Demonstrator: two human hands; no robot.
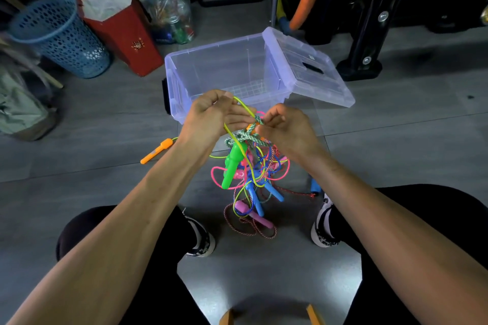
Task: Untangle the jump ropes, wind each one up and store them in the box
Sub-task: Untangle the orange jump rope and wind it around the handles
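Both our forearms reach in from the bottom corners over dark-clad knees, with two wooden stool corners cut off at the lower edge and bare grey floor [105, 103] between our shoes. Our left hand [208, 113] has its fingers curled, pinching a loop of yellow-green cord [244, 107]; our right hand [284, 128] curls its fingers round the knotted green-white braided rope [241, 136] at the top of the tangle of jump ropes [250, 174]. That tangle hangs from our hands down to the floor between our feet, with a green handle [231, 166], blue handles [274, 191] and a pink handle [253, 214] caught in pink, blue and red-twist cords; which cord belongs to which handle we cannot tell. An orange handle [157, 150] lies on the floor to the left, just clear of our left wrist, its cord hidden behind the arm. Beyond our hands stands the clear box [184, 74], open, its near wall partly hidden by our fingers, its lid [311, 66] leaning against its right side. Open floor lies left and right of the box. Farther back, a blue perforated basket [60, 34], a red paper bag [118, 31] and a clear plastic bag [169, 16] crowd the left, and a black stand base [359, 68] sits right, near the lid.
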